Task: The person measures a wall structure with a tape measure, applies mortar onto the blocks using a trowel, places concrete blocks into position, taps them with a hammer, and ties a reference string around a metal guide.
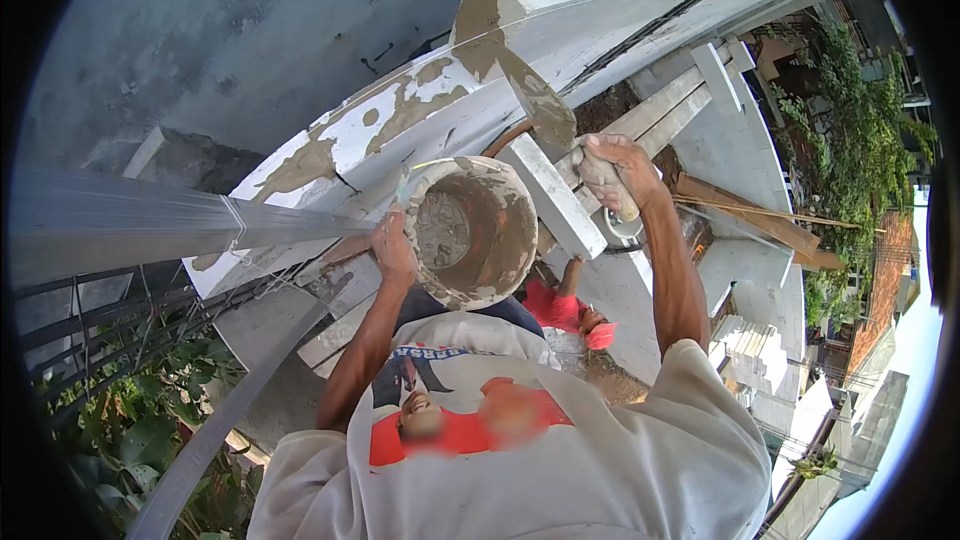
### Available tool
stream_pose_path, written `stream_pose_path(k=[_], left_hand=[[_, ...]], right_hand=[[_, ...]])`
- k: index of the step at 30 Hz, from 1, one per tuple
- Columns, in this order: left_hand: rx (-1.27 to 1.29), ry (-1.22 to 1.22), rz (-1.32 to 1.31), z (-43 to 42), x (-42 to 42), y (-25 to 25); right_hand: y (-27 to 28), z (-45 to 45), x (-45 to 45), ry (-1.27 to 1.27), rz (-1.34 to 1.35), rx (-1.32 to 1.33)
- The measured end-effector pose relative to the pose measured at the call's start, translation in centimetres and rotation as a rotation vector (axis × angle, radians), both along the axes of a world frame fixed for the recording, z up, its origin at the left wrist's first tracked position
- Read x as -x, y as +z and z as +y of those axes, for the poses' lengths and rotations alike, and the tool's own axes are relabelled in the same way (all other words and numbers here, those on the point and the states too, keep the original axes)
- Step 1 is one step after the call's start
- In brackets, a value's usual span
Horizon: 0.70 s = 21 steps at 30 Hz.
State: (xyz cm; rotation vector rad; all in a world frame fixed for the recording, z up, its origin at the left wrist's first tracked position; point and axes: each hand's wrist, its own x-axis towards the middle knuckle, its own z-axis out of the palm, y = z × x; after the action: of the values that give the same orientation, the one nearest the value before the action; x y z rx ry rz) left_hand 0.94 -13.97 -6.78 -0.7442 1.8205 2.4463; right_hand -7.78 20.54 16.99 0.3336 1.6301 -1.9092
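Close before the person's torso, a mortar-crusted bucket [508, 230] stands mouth up, with grey residue on its inner wall and base. The left hand [395, 248] has its fingers closed over the bucket's left rim. To the right, the right hand [612, 175] is wrapped around the handle of a trowel [542, 105]; its coated blade points toward the far side, and contact with the wall cannot be confirmed. Beyond the bucket runs a white wall [475, 122], patched with mortar [302, 168]. A pale block [552, 195] lies between bucket and right hand. Lower down, a second person [550, 305] wears red. At left, a grey post [150, 220] extends toward the left hand.
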Motion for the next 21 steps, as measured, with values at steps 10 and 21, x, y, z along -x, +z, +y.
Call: stream_pose_path(k=[10, 21], left_hand=[[0.096, -0.108, 0.053, 0.5, 2.0, 1.0], [0.155, -0.138, 0.140, 1.3, 3.7, 3.2]], right_hand=[[2.8, -3.6, 4.1, -0.061, 0.113, 0.021], [-7.3, -4.0, -12.7, 0.550, 0.445, -1.112]])
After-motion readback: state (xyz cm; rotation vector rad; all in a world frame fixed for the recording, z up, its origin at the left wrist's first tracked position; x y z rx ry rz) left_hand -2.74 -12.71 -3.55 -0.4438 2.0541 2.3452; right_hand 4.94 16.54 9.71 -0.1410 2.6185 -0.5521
